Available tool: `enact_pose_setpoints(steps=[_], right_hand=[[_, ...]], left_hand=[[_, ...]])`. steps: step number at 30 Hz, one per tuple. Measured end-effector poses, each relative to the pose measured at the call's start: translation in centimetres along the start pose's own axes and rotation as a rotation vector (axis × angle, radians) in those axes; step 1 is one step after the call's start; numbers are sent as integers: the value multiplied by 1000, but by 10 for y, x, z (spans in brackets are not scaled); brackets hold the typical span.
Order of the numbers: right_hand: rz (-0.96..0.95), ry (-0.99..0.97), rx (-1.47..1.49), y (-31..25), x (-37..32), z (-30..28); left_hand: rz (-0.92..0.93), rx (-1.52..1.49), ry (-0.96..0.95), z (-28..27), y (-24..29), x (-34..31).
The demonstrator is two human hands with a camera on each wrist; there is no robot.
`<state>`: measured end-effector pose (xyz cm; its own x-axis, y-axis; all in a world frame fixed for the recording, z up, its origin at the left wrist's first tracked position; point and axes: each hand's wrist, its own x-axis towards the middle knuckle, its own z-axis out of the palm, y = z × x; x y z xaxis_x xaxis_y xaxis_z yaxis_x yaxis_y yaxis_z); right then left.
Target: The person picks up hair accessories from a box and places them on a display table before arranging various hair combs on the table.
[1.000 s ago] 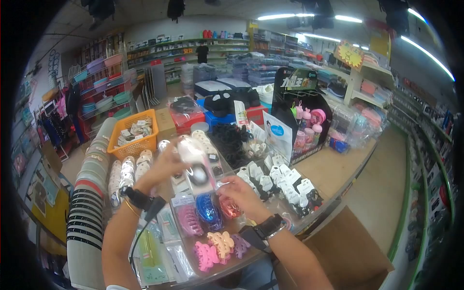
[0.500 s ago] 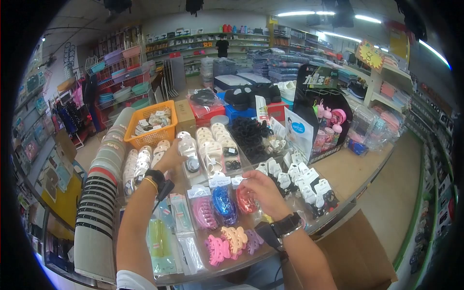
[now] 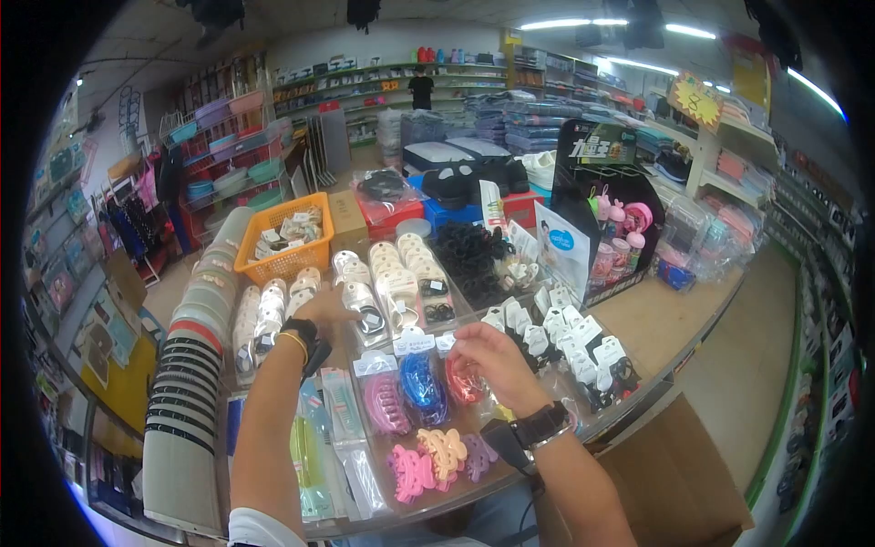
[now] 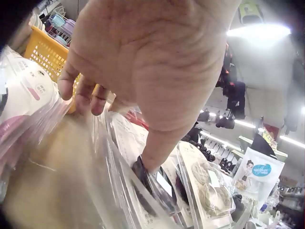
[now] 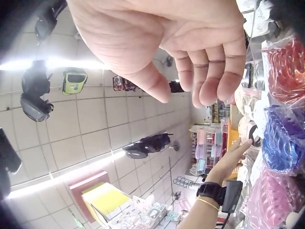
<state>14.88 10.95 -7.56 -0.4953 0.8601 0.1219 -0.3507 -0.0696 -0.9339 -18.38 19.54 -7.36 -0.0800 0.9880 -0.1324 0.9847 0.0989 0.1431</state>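
My left hand (image 3: 319, 310) reaches to a row of carded hair ties (image 3: 366, 314) in clear wrapping. In the left wrist view its thumb presses on the black hair-tie pack (image 4: 159, 186), while the other fingers hang over the edge of a clear divider (image 4: 100, 157). My right hand (image 3: 497, 365) hovers by the red claw clip (image 3: 465, 381), fingers loosely bent with nothing in them, as the right wrist view also shows. Beside that clip lie a bagged blue claw clip (image 3: 424, 387) and a pink one (image 3: 387, 401).
Unwrapped claw clips (image 3: 442, 451) lie at the table's front edge. An orange basket (image 3: 287, 264) of small carded items stands behind the left hand. Left of it runs a roll with headbands (image 3: 182, 392). White-carded hair ties (image 3: 574, 351) fill the right; a cardboard box (image 3: 674, 474) sits below.
A clear pack with a black item, earlier raised in the left hand, now lies in the row of cards. The right hand has drawn slightly back over the red clip, and the head view has shifted.
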Motion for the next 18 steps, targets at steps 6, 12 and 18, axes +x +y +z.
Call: enact_pose_setpoints(steps=[6, 12, 18], right_hand=[[-11, -25, -17, -4, -3, 1], [-60, -24, -25, -2, -4, 3], [-115, -89, -21, -1, -4, 8]], left_hand=[[-43, 26, 71, 2, 14, -17], [18, -8, 235, -4, 26, -29], [347, -195, 317, -40, 91, -131]])
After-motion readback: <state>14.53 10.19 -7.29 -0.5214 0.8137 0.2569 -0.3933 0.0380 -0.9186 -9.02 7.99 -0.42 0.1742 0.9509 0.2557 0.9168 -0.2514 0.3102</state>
